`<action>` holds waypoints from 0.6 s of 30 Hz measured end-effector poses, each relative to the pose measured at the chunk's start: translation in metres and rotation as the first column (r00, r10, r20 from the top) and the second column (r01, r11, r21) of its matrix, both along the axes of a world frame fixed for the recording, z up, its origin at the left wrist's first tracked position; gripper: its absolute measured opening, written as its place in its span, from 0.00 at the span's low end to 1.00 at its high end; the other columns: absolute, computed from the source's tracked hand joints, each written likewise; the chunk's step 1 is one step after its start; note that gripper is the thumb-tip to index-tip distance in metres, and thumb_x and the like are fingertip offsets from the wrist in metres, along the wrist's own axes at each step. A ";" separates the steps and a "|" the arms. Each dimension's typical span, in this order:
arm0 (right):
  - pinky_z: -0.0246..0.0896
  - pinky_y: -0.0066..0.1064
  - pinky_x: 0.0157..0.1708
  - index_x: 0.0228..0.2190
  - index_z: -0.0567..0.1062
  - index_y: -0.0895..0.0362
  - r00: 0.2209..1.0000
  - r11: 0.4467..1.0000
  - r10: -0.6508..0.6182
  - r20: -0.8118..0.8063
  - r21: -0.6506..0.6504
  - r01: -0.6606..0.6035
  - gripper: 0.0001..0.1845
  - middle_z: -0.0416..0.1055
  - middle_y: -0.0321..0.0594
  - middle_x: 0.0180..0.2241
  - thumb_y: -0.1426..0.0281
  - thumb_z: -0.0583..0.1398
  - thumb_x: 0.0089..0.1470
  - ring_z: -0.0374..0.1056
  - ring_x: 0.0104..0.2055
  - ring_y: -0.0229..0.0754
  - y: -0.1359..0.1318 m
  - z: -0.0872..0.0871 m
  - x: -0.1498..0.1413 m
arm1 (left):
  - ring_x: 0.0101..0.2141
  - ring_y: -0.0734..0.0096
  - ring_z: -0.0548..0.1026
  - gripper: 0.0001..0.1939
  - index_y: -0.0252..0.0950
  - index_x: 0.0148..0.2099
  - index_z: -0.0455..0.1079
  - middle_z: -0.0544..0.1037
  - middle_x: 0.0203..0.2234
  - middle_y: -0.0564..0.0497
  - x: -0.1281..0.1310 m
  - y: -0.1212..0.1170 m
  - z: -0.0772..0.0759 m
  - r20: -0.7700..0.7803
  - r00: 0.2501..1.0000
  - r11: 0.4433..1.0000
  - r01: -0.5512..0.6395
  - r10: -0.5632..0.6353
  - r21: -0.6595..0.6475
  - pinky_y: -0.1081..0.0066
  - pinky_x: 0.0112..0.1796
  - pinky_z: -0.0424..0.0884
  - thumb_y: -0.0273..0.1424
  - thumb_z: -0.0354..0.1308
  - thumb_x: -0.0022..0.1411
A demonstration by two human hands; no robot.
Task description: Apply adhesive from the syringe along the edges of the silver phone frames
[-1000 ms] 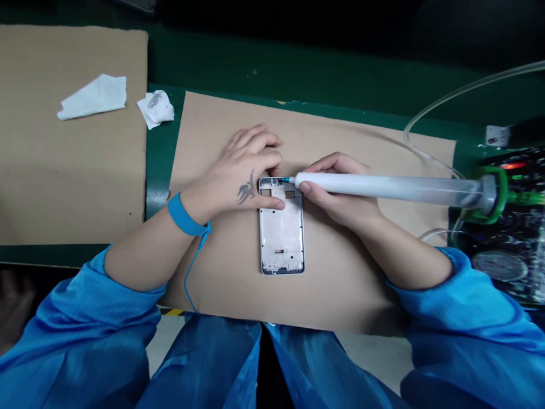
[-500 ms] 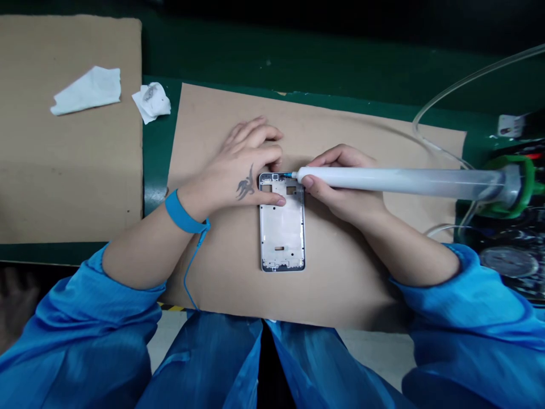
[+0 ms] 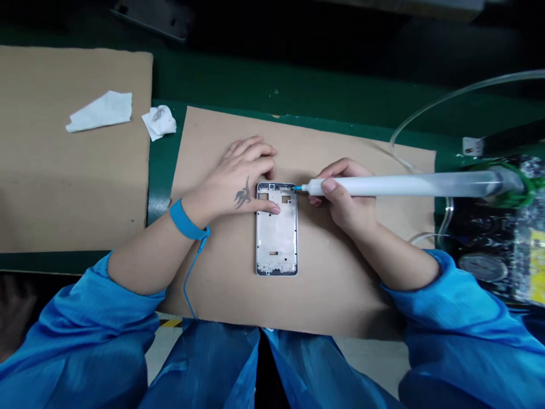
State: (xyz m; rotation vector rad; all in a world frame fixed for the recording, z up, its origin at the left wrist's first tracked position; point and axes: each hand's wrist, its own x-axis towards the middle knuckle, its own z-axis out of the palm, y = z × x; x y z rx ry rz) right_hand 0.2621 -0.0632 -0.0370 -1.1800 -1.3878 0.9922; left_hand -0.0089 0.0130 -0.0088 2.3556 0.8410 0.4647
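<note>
A metal phone frame [image 3: 276, 234] lies flat on the cardboard sheet. My left hand [image 3: 242, 176] steadies it from the left, thumb pressed on its upper face and the other fingers curled beside the top edge. My right hand [image 3: 349, 199] grips a long dispensing syringe [image 3: 392, 184] filled with white material, held nearly level. Its blue needle tip [image 3: 297, 188] is at the frame's upper right corner; whether it touches cannot be made out. From the syringe's green rear cap [image 3: 530, 187] the far end reaches over dark equipment.
Cardboard [image 3: 221, 295] covers the green bench [image 3: 323, 94]. Crumpled white tissue [image 3: 159, 122] and a torn paper piece [image 3: 102, 112] lie left. A clear hose [image 3: 447, 94] arcs at right, above a round gauge [image 3: 483, 267]. Another person's hand [image 3: 15, 307] shows at far left.
The needle tip has moved right along the frame's top edge to its corner, with my right hand drawn back. My left thumb stays on the frame. The whole view has shifted slightly.
</note>
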 end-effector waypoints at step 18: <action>0.74 0.40 0.35 0.51 0.84 0.48 0.737 0.899 -0.407 0.539 0.377 0.221 0.34 0.82 0.39 0.31 0.39 0.75 0.53 0.75 0.30 0.49 0.117 -0.016 0.090 | 0.82 0.20 0.32 0.69 0.39 0.86 0.51 0.38 0.84 0.31 -0.021 0.005 0.025 -0.475 0.837 0.959 -0.279 0.272 0.057 0.32 0.79 0.35 0.70 0.70 0.57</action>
